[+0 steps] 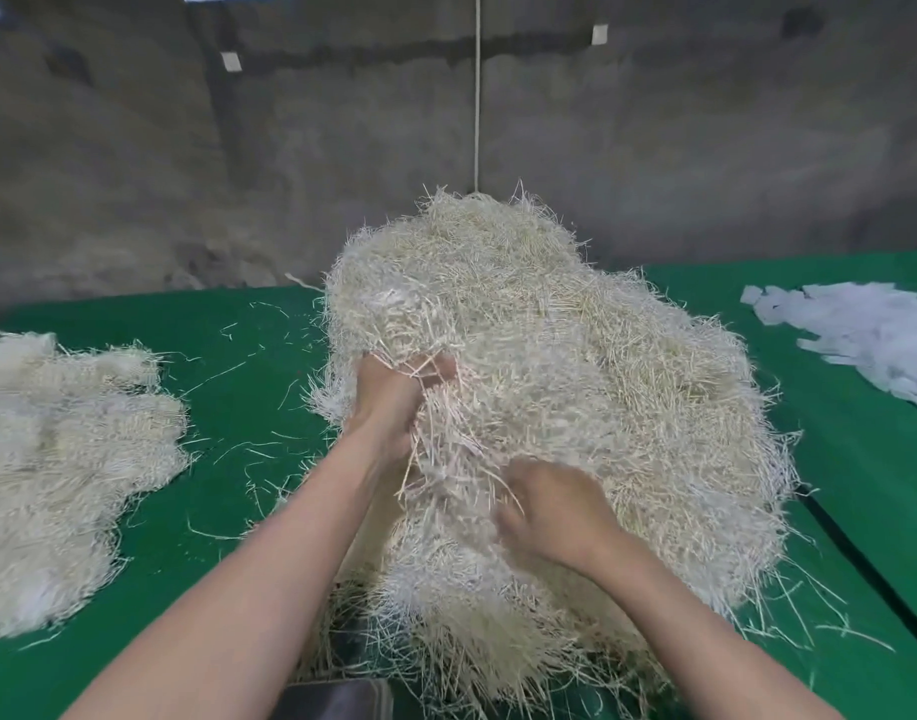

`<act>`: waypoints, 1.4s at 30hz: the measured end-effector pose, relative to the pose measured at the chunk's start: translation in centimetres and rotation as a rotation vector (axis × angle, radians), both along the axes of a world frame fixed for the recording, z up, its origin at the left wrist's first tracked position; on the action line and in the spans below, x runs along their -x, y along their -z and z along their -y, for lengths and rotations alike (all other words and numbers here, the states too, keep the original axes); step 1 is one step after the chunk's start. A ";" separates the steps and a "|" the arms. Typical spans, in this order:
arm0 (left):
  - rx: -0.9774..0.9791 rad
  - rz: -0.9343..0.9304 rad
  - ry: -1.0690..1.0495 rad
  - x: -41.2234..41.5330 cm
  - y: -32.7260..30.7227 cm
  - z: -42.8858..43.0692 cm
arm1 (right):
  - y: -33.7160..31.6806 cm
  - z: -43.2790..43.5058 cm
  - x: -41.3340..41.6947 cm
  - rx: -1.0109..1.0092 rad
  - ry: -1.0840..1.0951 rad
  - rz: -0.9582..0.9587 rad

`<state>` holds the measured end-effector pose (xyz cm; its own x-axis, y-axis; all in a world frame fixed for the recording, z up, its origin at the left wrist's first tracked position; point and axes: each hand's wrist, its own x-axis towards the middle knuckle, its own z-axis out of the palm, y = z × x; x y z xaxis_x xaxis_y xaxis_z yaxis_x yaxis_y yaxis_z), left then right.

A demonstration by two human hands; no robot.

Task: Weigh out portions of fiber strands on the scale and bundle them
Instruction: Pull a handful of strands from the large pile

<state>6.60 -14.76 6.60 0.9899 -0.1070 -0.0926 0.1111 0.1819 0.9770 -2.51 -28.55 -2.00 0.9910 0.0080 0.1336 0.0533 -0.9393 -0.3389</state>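
**Pulling 1 Clump From the Pile**

The left hand (394, 402) grips a clump of strands (438, 444) at the near side of the big pile (576, 356), with its fingers curled round them. The right hand (555, 511) is dug into the pile just below. It is blurry and its fingers are hidden, so I cannot tell if it grips or just presses.

To do this step well, I think the clump should come out slowly. The strands are thin and tangled, so a fast tug could drag out too much. The other hand can hold the pile down. A small clump is best, since more can be added later.

A dark thing (337, 701) shows at the bottom edge, under the pile. It may be the scale, but I cannot tell.

The pile sits on a green table (248, 387) with loose strands lying about. Another, flatter heap (67, 459) lies well apart on the left. White strips (861, 335) lie far right. Behind is a rough grey wall (290, 148) with 1 pale cord (477, 96) hanging down.
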 end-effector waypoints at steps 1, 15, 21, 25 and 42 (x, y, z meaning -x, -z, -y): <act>-0.004 0.003 -0.001 0.1 0.2 0.0 | -1.4 0.1 0.2 -0.040 0.028 0.149; 0.126 -0.041 0.067 0.1 -2.5 -1.9 | 1.1 2.5 -2.8 0.205 0.114 -0.197; 0.108 -0.057 0.054 -0.1 -2.2 -1.2 | -5.5 1.6 -2.6 -0.459 0.013 0.362; 0.197 -0.121 0.132 0.2 -3.7 -0.9 | -3.3 -2.3 -4.1 -0.008 -0.084 0.126; 0.054 -0.023 -0.062 -1.3 -2.7 -2.8 | -2.4 3.7 -1.3 -0.231 -0.066 -0.250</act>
<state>7.87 -11.98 9.30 0.9925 -0.0511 -0.1110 0.1201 0.2414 0.9630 -1.20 -32.27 0.43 0.9917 0.0714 -0.1072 0.0003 -0.8336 -0.5523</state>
